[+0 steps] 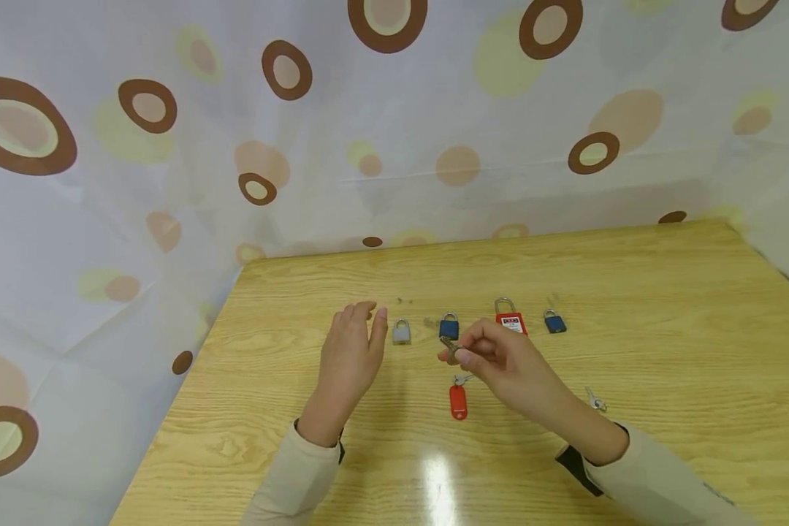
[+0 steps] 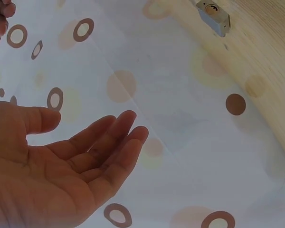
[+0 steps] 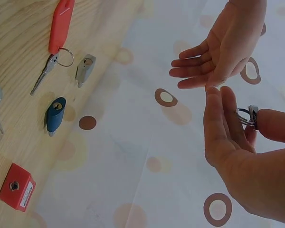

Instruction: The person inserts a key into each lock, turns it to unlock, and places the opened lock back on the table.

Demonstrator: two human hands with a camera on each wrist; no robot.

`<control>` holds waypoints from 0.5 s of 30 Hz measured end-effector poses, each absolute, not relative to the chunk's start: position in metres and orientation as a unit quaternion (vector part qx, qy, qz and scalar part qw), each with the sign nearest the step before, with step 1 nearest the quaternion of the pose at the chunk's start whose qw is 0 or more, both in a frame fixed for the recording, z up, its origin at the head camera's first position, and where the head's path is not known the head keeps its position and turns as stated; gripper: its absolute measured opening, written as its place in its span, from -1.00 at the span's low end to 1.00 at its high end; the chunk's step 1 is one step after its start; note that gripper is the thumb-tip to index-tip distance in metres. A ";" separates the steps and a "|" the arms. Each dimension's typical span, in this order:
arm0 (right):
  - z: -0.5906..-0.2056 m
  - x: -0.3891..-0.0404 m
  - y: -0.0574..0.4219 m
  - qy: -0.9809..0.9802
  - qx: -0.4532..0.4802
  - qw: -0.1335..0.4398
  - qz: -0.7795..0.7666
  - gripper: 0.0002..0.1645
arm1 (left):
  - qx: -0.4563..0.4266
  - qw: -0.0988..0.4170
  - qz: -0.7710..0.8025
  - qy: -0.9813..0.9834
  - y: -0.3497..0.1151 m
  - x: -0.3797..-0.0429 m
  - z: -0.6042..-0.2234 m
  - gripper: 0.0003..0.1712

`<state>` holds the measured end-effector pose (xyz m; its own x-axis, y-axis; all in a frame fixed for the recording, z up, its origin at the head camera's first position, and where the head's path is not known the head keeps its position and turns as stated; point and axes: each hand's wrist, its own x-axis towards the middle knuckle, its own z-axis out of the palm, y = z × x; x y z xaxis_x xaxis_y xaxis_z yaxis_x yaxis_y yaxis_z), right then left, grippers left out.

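Note:
My right hand (image 1: pixel 513 365) pinches a small key (image 1: pixel 448 345) between thumb and fingers, raised above the table; its metal ring (image 3: pixel 243 114) shows in the right wrist view. My left hand (image 1: pixel 351 351) is held up with nothing in it, palm turned inward and fingers loosely bent. Just right of it stands a grey padlock (image 1: pixel 402 333). A blue padlock (image 1: pixel 449 328) appears behind the pinched key. Partly covered by my right hand is a red padlock (image 1: pixel 511 320). Below the key lies a red key tag (image 1: pixel 458 402) with another key on its ring.
Farther right sits a second blue padlock (image 1: pixel 555 323). More keys (image 1: pixel 595 399) lie beside my right forearm. Everything is on a wooden table (image 1: pixel 250 409), bordered at the back and left by a spotted sheet (image 1: pixel 408 197).

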<state>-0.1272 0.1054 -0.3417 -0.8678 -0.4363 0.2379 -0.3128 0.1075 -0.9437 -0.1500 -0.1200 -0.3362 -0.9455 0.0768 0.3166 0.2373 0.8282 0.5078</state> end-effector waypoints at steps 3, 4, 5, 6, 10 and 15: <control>-0.343 -0.128 0.108 0.719 -0.276 0.045 -0.636 -0.86 | -0.088 0.131 -0.274 -0.949 -0.122 -0.155 -0.335 -0.56; -0.343 -0.128 0.109 0.718 -0.283 0.035 -0.635 -0.86 | -0.088 0.127 -0.271 -0.950 -0.123 -0.157 -0.334 -0.57; -0.344 -0.128 0.109 0.715 -0.286 0.029 -0.638 -0.87 | -0.089 0.122 -0.267 -0.952 -0.124 -0.160 -0.334 -0.59; -0.343 -0.127 0.109 0.711 -0.291 0.023 -0.640 -0.87 | -0.091 0.117 -0.263 -0.953 -0.125 -0.163 -0.333 -0.61; -0.341 -0.125 0.110 0.711 -0.288 0.006 -0.642 -0.87 | -0.095 0.078 -0.242 -0.962 -0.126 -0.178 -0.331 -0.68; -0.339 -0.124 0.109 0.725 -0.269 -0.008 -0.634 -0.86 | -0.093 -0.002 -0.228 -0.969 -0.124 -0.198 -0.334 -0.73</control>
